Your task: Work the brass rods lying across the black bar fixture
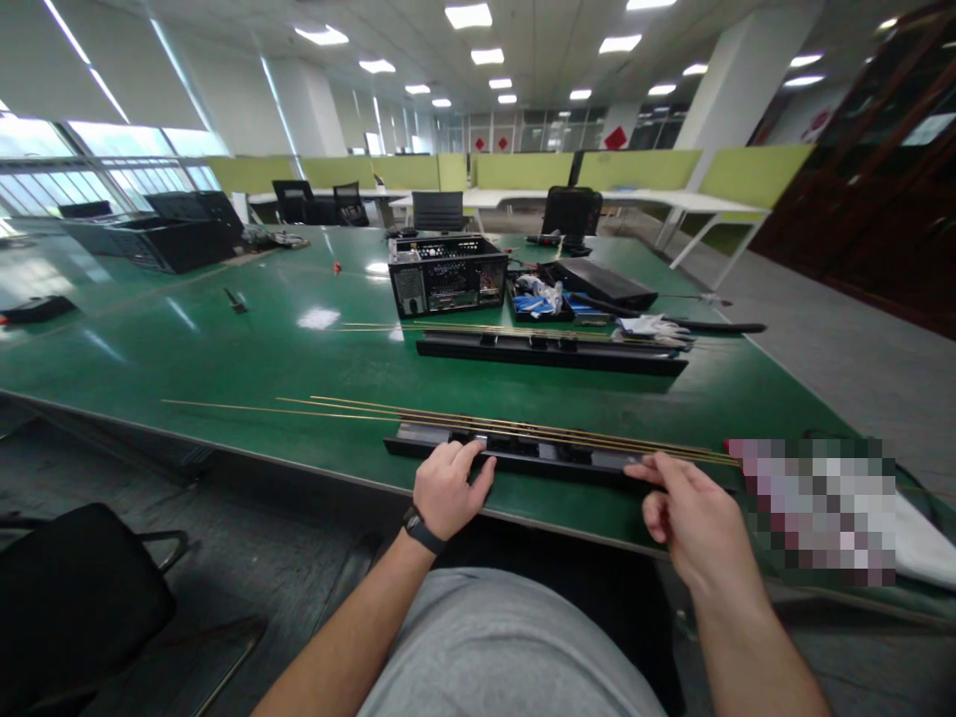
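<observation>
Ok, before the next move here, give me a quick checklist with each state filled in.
1. Left hand at the near black bar, left of its middle: ok.
2. Right hand at that bar's right end: ok; whether it grips anything, cannot tell.
3. Thin golden rods running lengthwise along the near bar: ok, reaching past its left end.
4. Rods fastened to the bar: cannot tell.
5. Far black bar apart from the near one: ok.

A plain grey top [508, 652] is worn with a dark wristwatch [424, 531] on the left.
</observation>
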A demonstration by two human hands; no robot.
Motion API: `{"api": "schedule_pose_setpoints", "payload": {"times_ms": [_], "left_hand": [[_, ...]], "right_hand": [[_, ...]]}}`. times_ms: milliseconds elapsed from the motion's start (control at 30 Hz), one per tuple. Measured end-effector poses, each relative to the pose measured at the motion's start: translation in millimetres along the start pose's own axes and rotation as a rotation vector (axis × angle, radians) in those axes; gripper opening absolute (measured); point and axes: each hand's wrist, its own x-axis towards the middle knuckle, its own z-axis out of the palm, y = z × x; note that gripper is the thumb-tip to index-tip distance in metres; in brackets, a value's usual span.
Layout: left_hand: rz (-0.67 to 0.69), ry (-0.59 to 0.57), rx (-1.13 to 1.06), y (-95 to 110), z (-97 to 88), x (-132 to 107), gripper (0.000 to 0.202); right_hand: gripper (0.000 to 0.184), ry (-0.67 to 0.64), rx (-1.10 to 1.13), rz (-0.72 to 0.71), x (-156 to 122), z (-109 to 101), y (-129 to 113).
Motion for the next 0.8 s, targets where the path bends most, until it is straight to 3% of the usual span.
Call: {"api": "schedule_pose_setpoints", "payload": {"times_ms": [133,333,467,600,800], "left_hand": [[-0.006,0.003,-0.008,0.2,1.8,-1.0,0.014],[-0.018,0.003,-0.022,-0.4,3.0,-2.7,0.013],[-0.027,-0.007,-0.021,0.1,2.3,-1.8,0.013],[-0.022,0.002,-0.015,0.6,2.2,-1.1,0.013],[-0.023,0.005,-0.008,0.3,2.1,-2.3,0.015]], "right_hand": [[0.067,0.054,0.019,-0.089,-2.3,-5.9,-0.9],[0.075,0.017,0.046,-0.064,-1.7,3.9,-1.0],[0.073,0.036,0.084,-0.039,3.3,-0.5,-1.4],[0.06,0.134,0.148,-0.072,17.5,-22.2,-4.8],[0.018,0.387,0.18,-0.097,48.4,-69.2,-19.1]]}}
